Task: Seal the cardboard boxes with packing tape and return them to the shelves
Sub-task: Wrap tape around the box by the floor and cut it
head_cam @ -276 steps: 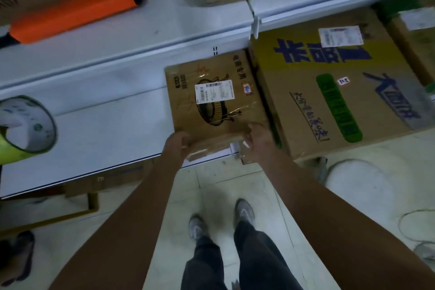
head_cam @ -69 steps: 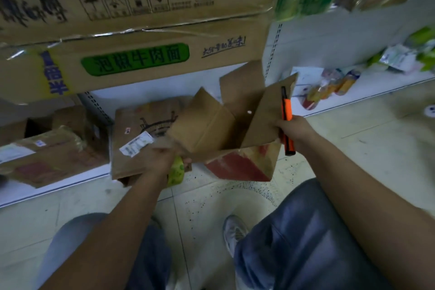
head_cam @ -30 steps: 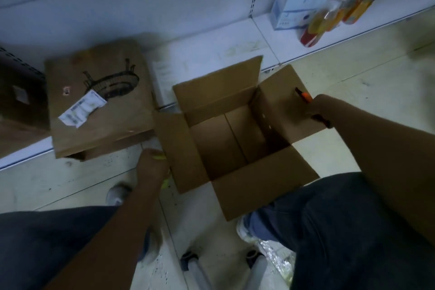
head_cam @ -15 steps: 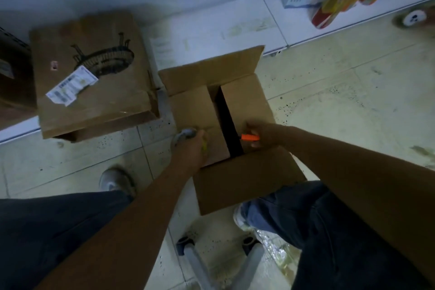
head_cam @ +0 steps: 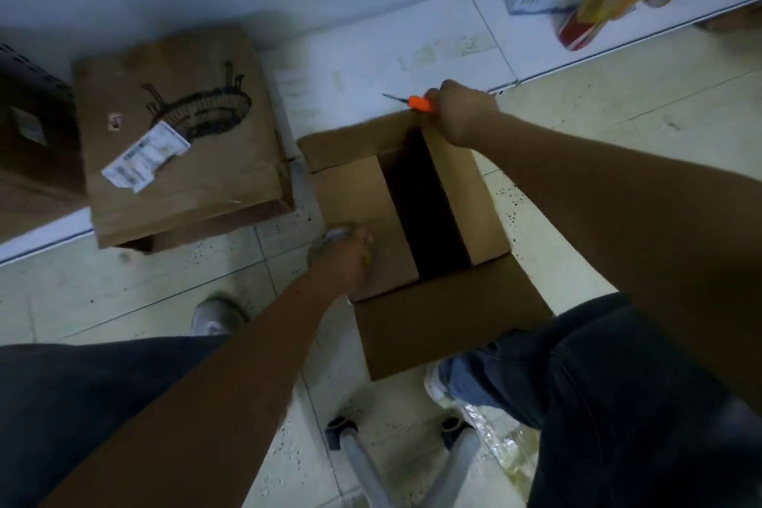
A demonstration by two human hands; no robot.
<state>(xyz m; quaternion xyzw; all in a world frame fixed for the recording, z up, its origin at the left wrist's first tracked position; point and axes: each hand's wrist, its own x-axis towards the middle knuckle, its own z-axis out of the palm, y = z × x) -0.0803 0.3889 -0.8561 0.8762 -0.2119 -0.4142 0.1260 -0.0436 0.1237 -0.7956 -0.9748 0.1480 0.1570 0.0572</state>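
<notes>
Brown corrugated cardboard box [head_cam: 412, 243] sits on the pale tiled floor [head_cam: 618, 103] between the person's knees, its two inner flaps folded down with a dark gap between them, the far and near flaps out flat. The left hand [head_cam: 344, 260] presses the left inner flap, fingers clenched around a roll of packing tape [head_cam: 330, 240] — only its edge shows. The right hand [head_cam: 464, 111] rests at the far flap, fingers grasping an orange-handled utility knife [head_cam: 416, 101]. A sealed brown box with a white label [head_cam: 177, 136] lies on the low white shelf [head_cam: 391, 49] just left
</notes>
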